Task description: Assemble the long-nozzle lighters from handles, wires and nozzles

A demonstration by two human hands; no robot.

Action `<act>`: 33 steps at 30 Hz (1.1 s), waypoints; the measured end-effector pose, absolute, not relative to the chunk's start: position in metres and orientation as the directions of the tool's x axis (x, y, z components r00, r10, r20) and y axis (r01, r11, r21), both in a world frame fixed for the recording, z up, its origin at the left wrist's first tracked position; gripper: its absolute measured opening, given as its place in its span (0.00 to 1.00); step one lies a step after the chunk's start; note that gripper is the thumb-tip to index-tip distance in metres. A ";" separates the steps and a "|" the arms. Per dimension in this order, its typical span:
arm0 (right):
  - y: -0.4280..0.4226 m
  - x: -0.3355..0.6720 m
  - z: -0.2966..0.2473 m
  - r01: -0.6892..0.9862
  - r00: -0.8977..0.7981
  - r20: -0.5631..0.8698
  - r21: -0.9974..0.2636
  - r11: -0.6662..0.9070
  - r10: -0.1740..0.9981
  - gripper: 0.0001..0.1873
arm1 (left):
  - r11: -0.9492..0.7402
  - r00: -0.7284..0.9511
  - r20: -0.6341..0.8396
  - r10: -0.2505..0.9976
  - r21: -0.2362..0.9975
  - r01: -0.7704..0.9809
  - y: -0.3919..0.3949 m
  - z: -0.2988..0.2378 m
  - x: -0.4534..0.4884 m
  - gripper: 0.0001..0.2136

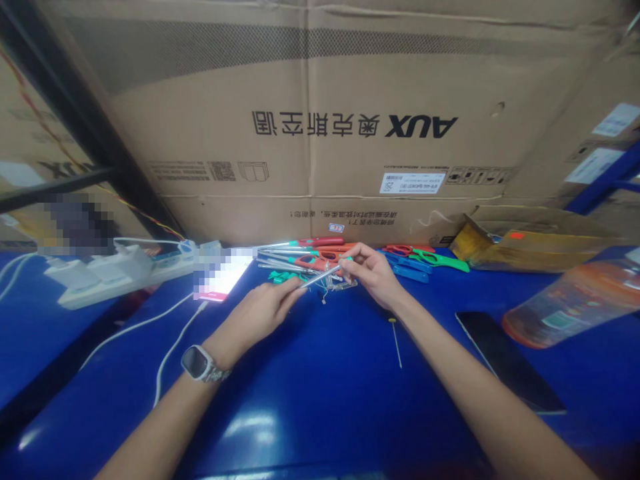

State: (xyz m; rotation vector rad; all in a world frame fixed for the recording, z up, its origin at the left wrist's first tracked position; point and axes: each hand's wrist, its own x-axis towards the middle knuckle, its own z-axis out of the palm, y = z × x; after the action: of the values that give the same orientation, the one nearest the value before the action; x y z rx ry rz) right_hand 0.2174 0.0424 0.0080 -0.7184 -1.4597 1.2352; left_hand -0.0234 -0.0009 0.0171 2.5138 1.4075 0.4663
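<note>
"As I work above the blue table (310, 413), my left hand (267, 303) pinches the left end of a slim metal tube (321, 275), nearly closed; my right hand (370, 272) pinches the right end likewise."

"How far along are you?"

"Partway, I judge: this tube is not yet put down. Just beyond my hands lie a red long-nosed tool (327, 241) and an orange-handled one (306, 262); a yellow-headed pin (396, 343) lies apart. Whether any piece is finished, I cannot tell."

1. The jar (575, 308) toward the surface's (320, 393) right edge was cut off.
2. Pixelation hid part of the lit screen (234, 280) near the far edge.
3. The left hand (267, 307) covered one end of the silver rod (321, 275).
</note>
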 end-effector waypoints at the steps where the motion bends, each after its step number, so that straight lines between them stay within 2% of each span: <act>1: 0.041 0.217 0.009 -0.144 -0.260 0.335 -0.941 0.307 0.905 0.18 | -0.519 0.488 0.179 0.854 0.333 0.787 -0.001 0.017 -0.024 0.17; 3: 0.036 0.216 0.013 -0.042 -0.216 0.369 -0.928 0.369 0.904 0.18 | -0.519 0.477 0.206 0.854 0.309 0.797 -0.001 0.017 -0.024 0.17; 5: 0.030 0.217 0.020 0.134 -0.184 0.431 -0.879 0.457 0.883 0.21 | -0.521 0.475 0.219 0.852 0.273 0.808 -0.001 0.016 -0.025 0.17; 7: 0.027 0.217 0.024 0.311 -0.203 0.488 -0.790 0.528 0.849 0.24 | -0.529 0.486 0.218 0.846 0.235 0.816 -0.001 0.014 -0.026 0.17; 9: 0.026 0.216 0.025 0.391 -0.245 0.506 -0.729 0.562 0.827 0.26 | -0.533 0.493 0.217 0.843 0.204 0.822 -0.001 0.013 -0.026 0.17; 15: 0.036 0.207 0.009 0.207 -0.256 0.401 -0.866 0.455 0.880 0.27 | -0.493 0.464 0.209 0.861 0.122 0.861 -0.001 0.013 -0.024 0.17; 20: 0.033 0.210 0.011 0.295 -0.246 0.476 -0.793 0.533 0.844 0.25 | -0.501 0.472 0.206 0.857 0.126 0.856 -0.001 0.013 -0.024 0.17; 23: 0.033 0.212 0.012 0.255 -0.303 0.474 -0.796 0.549 0.827 0.24 | -0.525 0.493 0.206 0.845 0.154 0.837 0.000 0.012 -0.026 0.17; 25: 0.036 0.212 0.011 0.167 -0.328 0.426 -0.852 0.496 0.843 0.25 | -0.533 0.499 0.207 0.841 0.162 0.831 0.001 0.011 -0.026 0.17; 30: 0.038 0.207 0.011 -0.029 -0.389 0.234 -0.970 0.242 0.891 0.31 | -0.520 0.485 0.216 0.847 0.154 0.840 -0.001 0.011 -0.023 0.16; 33: 0.033 0.200 0.012 -0.063 -0.326 0.256 -0.966 0.249 0.910 0.32 | -0.533 0.492 0.227 0.840 0.182 0.826 -0.002 0.011 -0.021 0.15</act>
State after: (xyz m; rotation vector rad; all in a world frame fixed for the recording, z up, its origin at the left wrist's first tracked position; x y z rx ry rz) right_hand 0.1997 0.0332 0.0120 -0.8189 -1.5470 1.2552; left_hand -0.0205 -0.0018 0.0115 2.6711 1.4931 0.4485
